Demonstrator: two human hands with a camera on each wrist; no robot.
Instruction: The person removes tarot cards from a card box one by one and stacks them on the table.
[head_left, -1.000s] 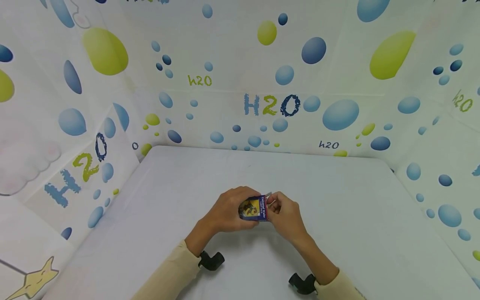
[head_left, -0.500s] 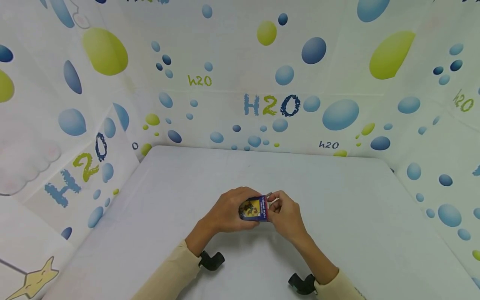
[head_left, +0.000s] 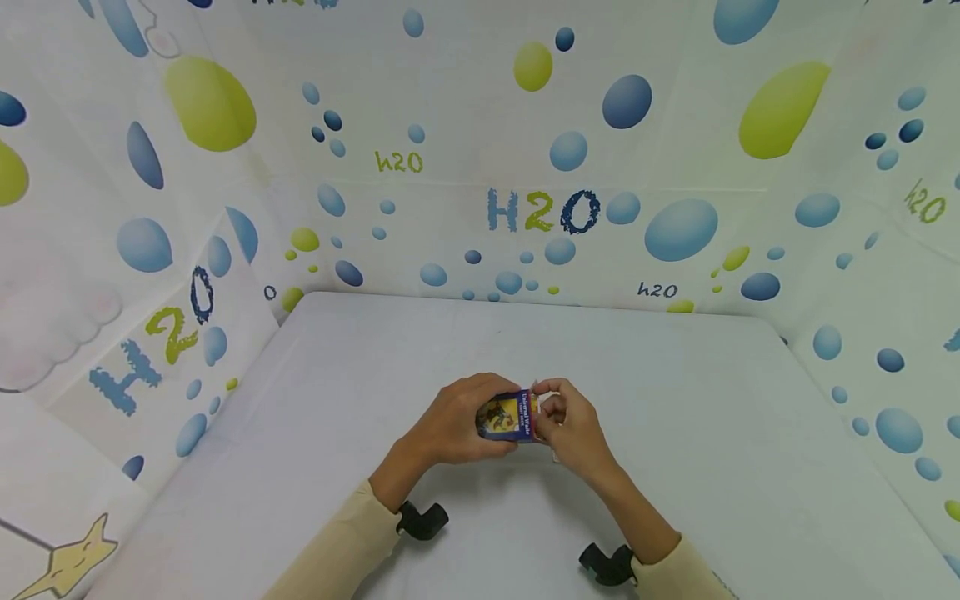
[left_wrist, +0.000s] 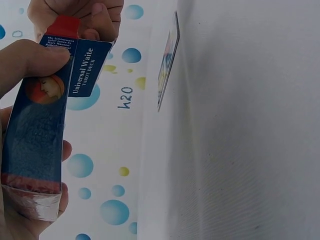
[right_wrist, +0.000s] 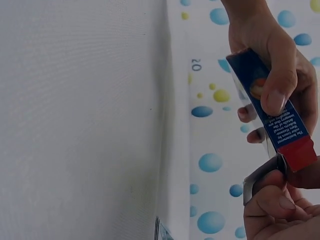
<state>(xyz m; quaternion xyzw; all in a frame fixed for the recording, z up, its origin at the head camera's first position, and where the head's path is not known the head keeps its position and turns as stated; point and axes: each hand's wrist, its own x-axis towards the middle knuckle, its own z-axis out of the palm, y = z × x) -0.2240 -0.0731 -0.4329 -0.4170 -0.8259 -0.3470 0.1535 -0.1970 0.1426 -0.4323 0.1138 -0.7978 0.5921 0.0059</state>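
My left hand (head_left: 468,417) grips a blue tarot card box (head_left: 506,417), its thumb lying across the narrow side in the left wrist view. The lid flap (left_wrist: 87,70), printed "Universal Waite Tarot Deck", is folded out, and a red side flap (left_wrist: 63,26) sticks up at the same end. At this end my right hand (head_left: 573,429) has curled fingers on the flaps. In the right wrist view its fingers bend under the lid flap (right_wrist: 262,177). A thin colourful card (left_wrist: 168,65) shows apart from the box, and a pale sliver (head_left: 556,457) peeks out beneath the right hand.
The hands are over a white-covered table (head_left: 360,358). White walls with blue and green drops (head_left: 543,150) enclose it at the back and sides. Black wrist-worn devices (head_left: 423,521) stick out by both sleeves.
The right fingers have shifted slightly at the box's opened end. A pale sliver now shows under the right hand. My left hand and the box stay almost in place.
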